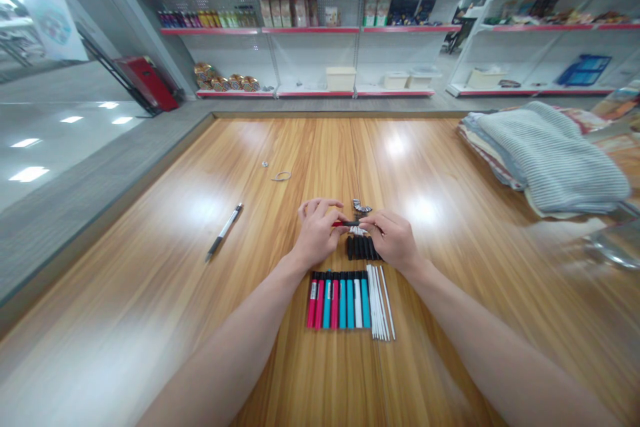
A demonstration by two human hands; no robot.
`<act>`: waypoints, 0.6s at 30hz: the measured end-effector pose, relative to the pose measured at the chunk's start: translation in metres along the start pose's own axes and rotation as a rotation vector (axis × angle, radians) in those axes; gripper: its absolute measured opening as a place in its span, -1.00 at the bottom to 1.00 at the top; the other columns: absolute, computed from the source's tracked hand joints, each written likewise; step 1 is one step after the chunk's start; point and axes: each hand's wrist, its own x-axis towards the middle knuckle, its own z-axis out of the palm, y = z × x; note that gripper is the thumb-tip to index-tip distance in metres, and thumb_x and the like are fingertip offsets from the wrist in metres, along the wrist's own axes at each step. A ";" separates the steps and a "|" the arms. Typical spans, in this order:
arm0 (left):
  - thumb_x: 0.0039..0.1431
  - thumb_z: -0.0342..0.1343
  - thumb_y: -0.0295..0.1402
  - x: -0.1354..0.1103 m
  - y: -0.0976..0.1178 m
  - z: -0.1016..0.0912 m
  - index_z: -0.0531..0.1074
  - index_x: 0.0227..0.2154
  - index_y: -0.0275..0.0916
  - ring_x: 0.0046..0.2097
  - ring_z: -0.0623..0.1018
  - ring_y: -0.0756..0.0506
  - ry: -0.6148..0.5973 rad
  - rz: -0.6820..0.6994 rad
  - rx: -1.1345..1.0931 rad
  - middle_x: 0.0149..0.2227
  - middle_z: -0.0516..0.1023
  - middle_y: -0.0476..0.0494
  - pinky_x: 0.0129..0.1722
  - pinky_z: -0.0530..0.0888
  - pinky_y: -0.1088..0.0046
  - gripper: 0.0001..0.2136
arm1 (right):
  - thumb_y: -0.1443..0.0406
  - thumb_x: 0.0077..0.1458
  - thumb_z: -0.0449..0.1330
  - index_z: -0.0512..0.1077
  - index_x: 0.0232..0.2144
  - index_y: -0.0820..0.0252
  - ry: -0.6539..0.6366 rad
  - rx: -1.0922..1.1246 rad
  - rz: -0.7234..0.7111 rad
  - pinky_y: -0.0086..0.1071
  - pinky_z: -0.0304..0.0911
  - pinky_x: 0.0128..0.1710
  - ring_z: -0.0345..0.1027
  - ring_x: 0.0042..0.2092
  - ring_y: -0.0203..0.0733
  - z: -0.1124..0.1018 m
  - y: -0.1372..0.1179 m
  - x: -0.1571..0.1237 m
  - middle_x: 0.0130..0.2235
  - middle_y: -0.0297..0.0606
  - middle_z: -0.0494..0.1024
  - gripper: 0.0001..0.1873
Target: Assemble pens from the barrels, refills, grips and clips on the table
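Observation:
My left hand (318, 228) and my right hand (391, 237) meet over the middle of the wooden table (200, 320). Together they pinch a red pen barrel with a black tip (346, 223), left fingers on the red part, right fingers on the black end. Just below the hands lies a row of black pen grips (361, 248). Nearer to me sits a row of red, teal and white pen barrels (339, 299), with several thin white refills (381, 302) beside it on the right. A small heap of metal clips (361, 207) lies just beyond the hands.
An assembled black pen (224, 231) lies to the left. A rubber band (281, 176) and a tiny ring (265, 163) lie farther back. Folded cloths (550, 157) are stacked at the right edge. Store shelves (310, 30) line the far wall.

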 end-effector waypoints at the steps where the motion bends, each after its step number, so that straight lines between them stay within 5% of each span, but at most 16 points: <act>1: 0.17 0.14 -0.30 0.000 0.001 0.000 0.49 -0.30 -0.13 0.10 0.28 -0.21 -0.003 0.001 0.002 0.03 0.43 -0.09 0.09 0.09 0.10 -0.92 | 0.34 0.18 0.17 0.47 -0.34 0.16 0.001 0.001 -0.002 -0.27 0.31 -0.20 0.41 -0.25 -0.16 0.000 0.000 0.000 -0.33 -0.23 0.54 -0.93; 18: 0.17 0.12 -0.33 0.000 0.003 -0.001 0.50 -0.27 -0.11 0.13 0.24 -0.25 -0.021 0.022 0.008 0.08 0.38 -0.13 0.11 0.04 0.01 -0.90 | 0.32 0.19 0.15 0.46 -0.34 0.16 -0.026 -0.020 0.010 -0.27 0.30 -0.23 0.40 -0.27 -0.15 0.000 0.000 -0.001 -0.35 -0.22 0.54 -0.90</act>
